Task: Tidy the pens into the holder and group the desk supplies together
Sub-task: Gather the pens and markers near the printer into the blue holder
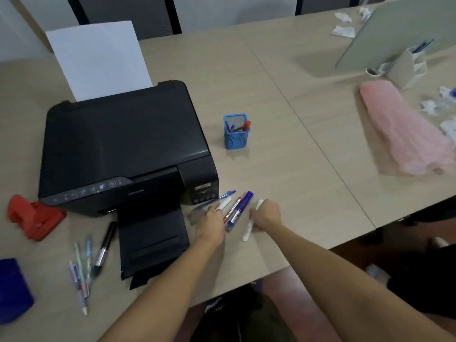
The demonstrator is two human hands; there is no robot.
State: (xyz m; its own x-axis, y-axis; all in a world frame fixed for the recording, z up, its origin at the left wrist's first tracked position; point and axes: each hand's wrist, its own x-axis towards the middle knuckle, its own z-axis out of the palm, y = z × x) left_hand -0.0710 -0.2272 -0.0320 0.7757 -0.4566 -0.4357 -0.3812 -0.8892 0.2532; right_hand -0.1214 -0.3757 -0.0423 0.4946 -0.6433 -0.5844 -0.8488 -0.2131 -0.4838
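Note:
A blue mesh pen holder (236, 138) stands mid-desk with a red-capped pen and a blue one inside. Near the front edge my right hand (266, 215) is closed around a white marker (247, 232). My left hand (211, 224) grips another white marker (224, 203). Between the hands lie a red pen (232, 209) and a thick blue marker (240, 210). A blue pen (227, 194) lies just beyond them. Further left, a black marker (105, 246) and several pastel pens (82, 275) lie loose.
A black printer (123, 146) with a sheet of paper fills the left of the desk. A red hole punch (34, 218) and a blue box (12, 290) sit at the far left. A pink cloth (404, 129), a white organiser (407, 67) and crumpled paper lie on the right.

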